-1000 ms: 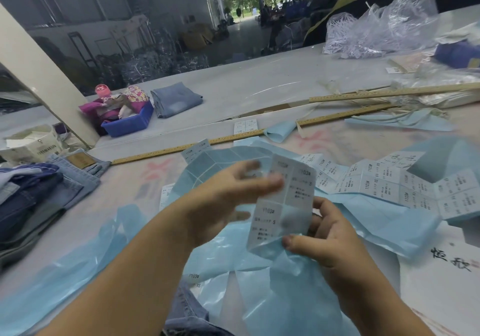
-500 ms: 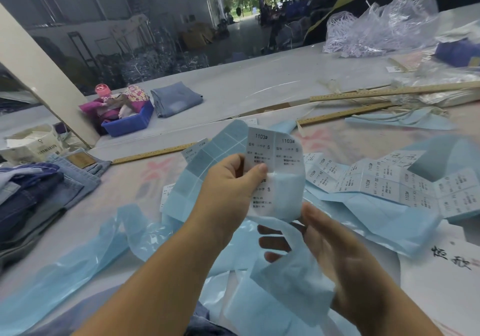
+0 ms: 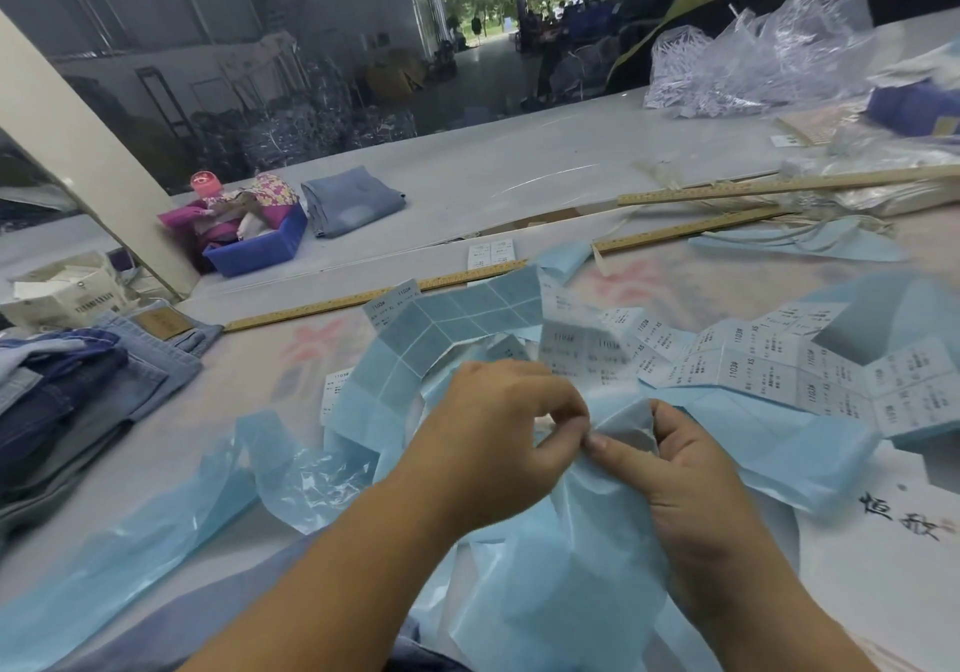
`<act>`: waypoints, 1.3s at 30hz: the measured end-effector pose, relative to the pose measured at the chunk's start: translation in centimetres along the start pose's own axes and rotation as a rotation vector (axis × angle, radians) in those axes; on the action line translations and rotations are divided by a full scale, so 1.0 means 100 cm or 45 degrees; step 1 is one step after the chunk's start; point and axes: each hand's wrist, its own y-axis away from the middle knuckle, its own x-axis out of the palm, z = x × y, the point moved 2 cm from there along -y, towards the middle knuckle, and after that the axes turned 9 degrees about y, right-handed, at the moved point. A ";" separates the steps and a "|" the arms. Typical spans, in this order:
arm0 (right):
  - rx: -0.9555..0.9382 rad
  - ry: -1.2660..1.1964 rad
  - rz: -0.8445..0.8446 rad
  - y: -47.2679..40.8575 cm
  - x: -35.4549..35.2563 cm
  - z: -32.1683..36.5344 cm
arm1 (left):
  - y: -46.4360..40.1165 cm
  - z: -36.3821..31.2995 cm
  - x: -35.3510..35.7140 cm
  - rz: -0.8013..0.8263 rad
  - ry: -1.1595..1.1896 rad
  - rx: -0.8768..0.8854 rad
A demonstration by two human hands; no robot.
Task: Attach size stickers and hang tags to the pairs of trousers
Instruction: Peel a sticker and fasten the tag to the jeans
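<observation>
Centrally, left hand (image 3: 498, 432) and right hand (image 3: 691, 484) pinch a sticker sheet (image 3: 618, 427) between fingertips, near the printed sticker strip (image 3: 779, 365); folded trousers (image 3: 78, 391) lie far left on the surface (image 3: 519, 188).

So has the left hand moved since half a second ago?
Yes. The left hand dropped toward the person, away from the ruler.

White size stickers (image 3: 582, 354) on the blue backing sheet read "1103#"; some read "XS". Remaining small print illegible.
</observation>
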 end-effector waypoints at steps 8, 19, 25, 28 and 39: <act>-0.110 0.232 -0.035 -0.002 -0.004 -0.005 | 0.000 0.010 -0.003 0.131 0.213 -0.292; -0.093 0.327 0.062 -0.002 -0.005 -0.007 | 0.001 0.017 0.000 0.284 0.292 -0.414; -0.071 0.594 0.009 -0.003 -0.009 -0.009 | -0.005 0.028 -0.014 -0.015 0.359 -0.549; 0.010 0.971 -0.082 -0.002 -0.008 -0.010 | -0.010 0.029 -0.033 -0.275 0.292 -0.631; 0.064 1.519 0.157 0.027 -0.002 0.011 | -0.036 -0.111 -0.009 -0.335 0.042 -0.223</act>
